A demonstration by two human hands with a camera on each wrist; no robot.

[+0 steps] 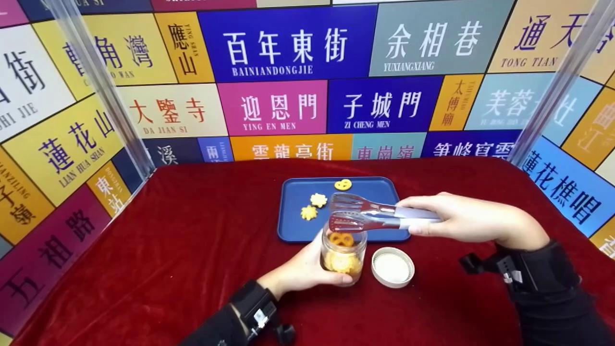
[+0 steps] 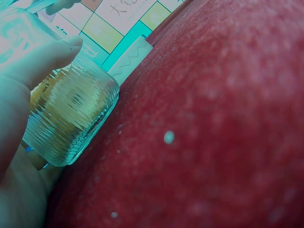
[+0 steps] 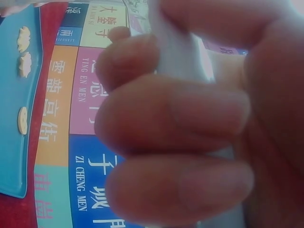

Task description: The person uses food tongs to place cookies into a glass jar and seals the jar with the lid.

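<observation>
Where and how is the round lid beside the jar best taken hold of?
Probably by opposite edges of its rim, coming from above and the person's right. The lid lies flat on the red cloth, so its underside looks hard to reach, but its side wall stands up enough to pinch. The jar and left hand crowd its left; bare cloth borders its right.

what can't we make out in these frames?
Cookie count in the jar: head view, cookies overlap; left wrist view, ribbed glass distorts them.
Tray, part of right side: head view, behind the tongs.
Most of right hand: left wrist view, cut off by top edge.
Tongs' handle: right wrist view, mostly behind fingers.
</observation>
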